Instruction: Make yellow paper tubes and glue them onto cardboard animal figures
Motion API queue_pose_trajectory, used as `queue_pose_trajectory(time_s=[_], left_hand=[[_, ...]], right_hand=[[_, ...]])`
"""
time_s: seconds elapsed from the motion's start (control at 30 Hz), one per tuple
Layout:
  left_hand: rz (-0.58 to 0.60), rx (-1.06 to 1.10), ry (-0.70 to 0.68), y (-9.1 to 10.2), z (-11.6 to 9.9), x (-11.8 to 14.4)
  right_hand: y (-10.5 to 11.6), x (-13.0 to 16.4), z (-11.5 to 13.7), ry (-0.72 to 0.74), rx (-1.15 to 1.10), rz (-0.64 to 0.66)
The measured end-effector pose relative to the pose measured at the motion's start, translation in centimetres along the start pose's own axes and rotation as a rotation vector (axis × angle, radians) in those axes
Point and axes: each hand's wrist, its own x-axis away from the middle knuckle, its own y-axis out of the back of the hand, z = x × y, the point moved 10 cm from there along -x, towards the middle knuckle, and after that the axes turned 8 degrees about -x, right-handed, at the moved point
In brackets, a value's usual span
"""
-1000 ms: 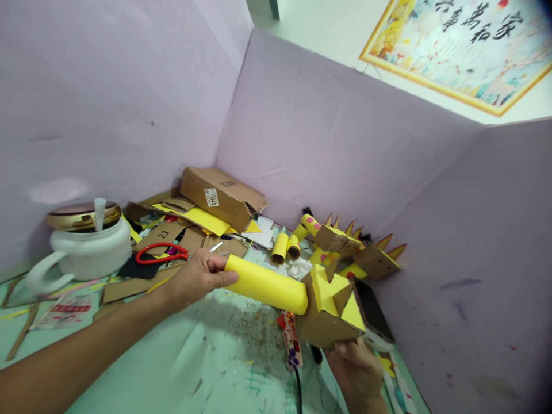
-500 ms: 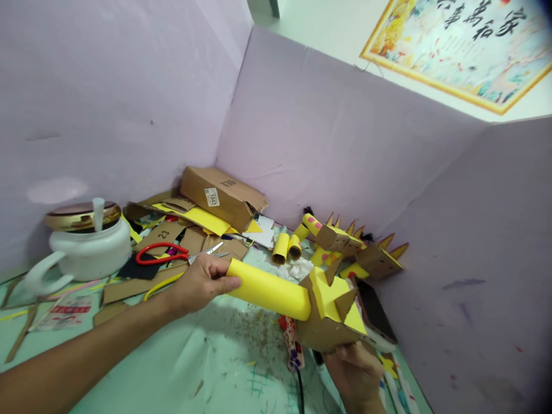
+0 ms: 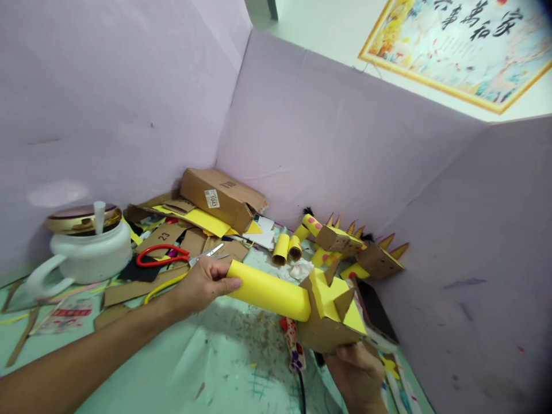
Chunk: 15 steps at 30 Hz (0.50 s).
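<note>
My left hand [image 3: 207, 286] pinches the far left end of a yellow paper tube [image 3: 269, 290], thumb on the outside. The tube's right end meets a cardboard piece [image 3: 325, 333] with yellow paper on top and pointed brown flaps standing up. From below, my right hand [image 3: 356, 368] grips that cardboard piece; part of its fingers is hidden behind it. Beneath lies a patterned glue gun [image 3: 295, 348] with a black cord. Red-handled scissors [image 3: 161, 255] rest open-bladed just beyond my left hand.
Cardboard scraps and a box [image 3: 222, 195] are heaped at the back left, near a white pot [image 3: 92, 253]. Short yellow tubes [image 3: 281, 249] and spiky cardboard figures [image 3: 382, 259] stand at the back right. A dark phone-like object [image 3: 376, 310] leans there. Lilac panels surround the table.
Almost nothing differs. Both hands keep their hold on the tube and the cardboard piece, and the view has shifted very slightly.
</note>
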Motion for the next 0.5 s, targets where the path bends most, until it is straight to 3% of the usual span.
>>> queue_pose_trajectory(time_s=[0.17,0.33,0.5], left_hand=[[-0.104,0.220,0.146,1.6,2.6,-0.9],[-0.084,0.524,0.243,2.4,5.4,-2.2],[-0.054,0.561,0.292,2.1,6.5,-2.4]], right_hand=[[-1.2,-0.8,1.4,-0.032,-0.100,-0.061],[-1.4,-2.0,3.7,0.065,-0.158,-0.121],[-2.3,-1.8,4.2,0.112,-0.200,-0.103]])
